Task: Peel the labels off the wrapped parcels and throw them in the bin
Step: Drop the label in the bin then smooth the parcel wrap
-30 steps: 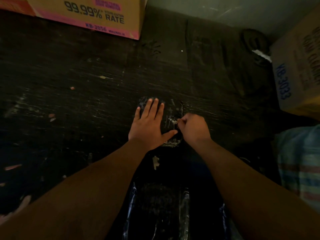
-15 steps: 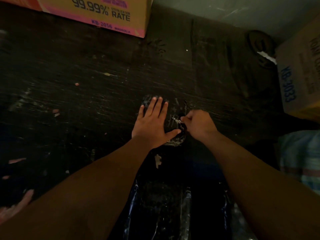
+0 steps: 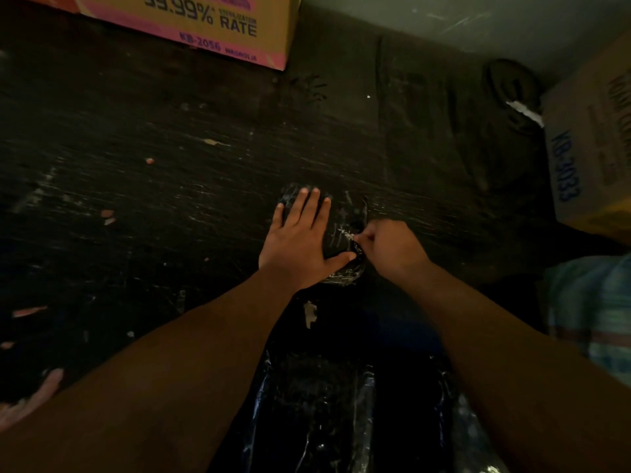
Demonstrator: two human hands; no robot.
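Small black-wrapped parcel (image 3: 341, 230) on the dark counter (image 3: 170, 199): left hand (image 3: 300, 247) flat, fingers spread, pinning it; right hand (image 3: 389, 247) fingers pinched on whitish label remnant (image 3: 345, 233); peeling seems underway, binning outstanding, no bin identifiable.

Surface: dark scuffed floor (image 3: 170, 206), flecked with paper scraps.
Centre: small black-wrapped parcel (image 3: 341, 216).
Upper left: yellow-pink carton (image 3: 218, 25).
Right edge: brown carton (image 3: 594, 148).
Bottom centre: shiny black plastic (image 3: 324, 404).
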